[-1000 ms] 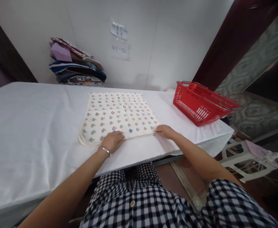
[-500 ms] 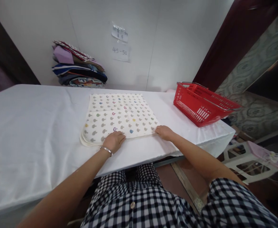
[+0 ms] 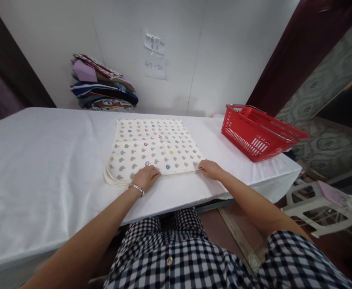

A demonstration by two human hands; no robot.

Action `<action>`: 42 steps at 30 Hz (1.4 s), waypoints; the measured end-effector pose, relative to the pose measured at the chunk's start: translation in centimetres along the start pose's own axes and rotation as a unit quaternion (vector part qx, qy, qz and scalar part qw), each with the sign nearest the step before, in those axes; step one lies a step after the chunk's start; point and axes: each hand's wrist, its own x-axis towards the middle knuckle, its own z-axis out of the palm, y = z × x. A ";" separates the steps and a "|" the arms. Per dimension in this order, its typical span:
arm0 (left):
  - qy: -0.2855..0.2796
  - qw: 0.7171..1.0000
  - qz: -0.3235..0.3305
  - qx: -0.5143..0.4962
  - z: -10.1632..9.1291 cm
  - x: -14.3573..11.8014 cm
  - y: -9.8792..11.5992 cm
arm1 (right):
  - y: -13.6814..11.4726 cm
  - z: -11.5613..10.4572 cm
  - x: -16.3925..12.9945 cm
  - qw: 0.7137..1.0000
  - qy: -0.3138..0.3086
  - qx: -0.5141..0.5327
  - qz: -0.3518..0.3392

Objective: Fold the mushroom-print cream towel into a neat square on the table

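A folded cream cloth (image 3: 154, 146) with grey and coloured mushroom prints lies flat on the white-covered table. Its layers show as stacked rounded edges at the front left corner. My left hand (image 3: 146, 177), with a silver bracelet at the wrist, grips the middle of the near edge, its fingertips on the fabric. At the near right corner my right hand (image 3: 211, 169) pinches the cloth between thumb and fingers. Both thumbs are partly hidden at the edge.
A red plastic basket (image 3: 258, 136) with metal handles stands at the table's right end. Folded fabrics (image 3: 104, 86) are piled at the back left against the wall, beside a paper sign (image 3: 155, 66). A white stool (image 3: 323, 208) is on the floor at right.
The view has shifted slightly, so everything appears a little further right. Both hands keep their places on the cloth's near edge, and the cloth looks unchanged.
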 end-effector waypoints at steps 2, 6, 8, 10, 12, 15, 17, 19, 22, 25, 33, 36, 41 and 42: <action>0.001 1.000 -0.001 0.016 -0.1 0.1 0.3 | -0.2 0.0 0.0 1.000 0.010 0.001 -0.008; 0.009 0.999 -0.020 0.048 0.1 0.1 0.6 | -0.6 0.0 0.0 1.000 0.022 0.004 -0.022; 0.014 0.998 -0.027 0.051 0.2 0.1 0.6 | -0.7 0.0 -0.1 1.000 0.022 0.003 -0.017; 0.016 0.998 -0.027 0.057 0.2 0.1 0.7 | -0.6 0.1 -0.2 1.000 0.026 0.003 -0.009; 0.010 0.997 -0.019 0.070 0.1 0.0 0.8 | -0.4 0.2 -0.4 1.000 0.029 0.002 -0.006; -0.005 0.995 -0.006 0.096 -0.1 -0.2 1.1 | -0.2 0.5 -0.5 1.000 0.027 0.003 -0.015; -0.007 0.995 0.004 0.103 -0.2 -0.3 1.2 | -0.2 0.7 -0.5 0.999 0.029 0.012 -0.025; -0.008 0.994 0.017 0.103 -0.1 -0.3 1.2 | -0.3 0.9 -0.3 0.999 0.033 0.022 -0.034; -0.011 0.995 0.029 0.094 0.2 -0.1 1.1 | -0.7 1.0 0.0 0.998 0.039 0.024 -0.044; -0.009 0.996 0.039 0.077 0.6 0.3 1.0 | -1.2 0.9 0.2 0.998 0.035 0.012 -0.043; -0.017 0.994 0.027 0.103 0.8 0.6 1.1 | -2.0 0.5 -0.4 0.999 0.031 0.011 -0.009; -0.032 0.991 0.020 0.128 0.7 0.5 1.5 | -2.1 0.6 -0.6 0.999 0.033 0.021 -0.012; -0.027 0.991 0.005 0.132 0.8 0.0 1.8 | -1.2 1.5 -1.3 0.996 0.068 0.048 -0.013; -0.028 0.991 0.008 0.132 0.8 -0.2 1.8 | -0.8 1.8 -1.5 0.995 0.084 0.055 -0.011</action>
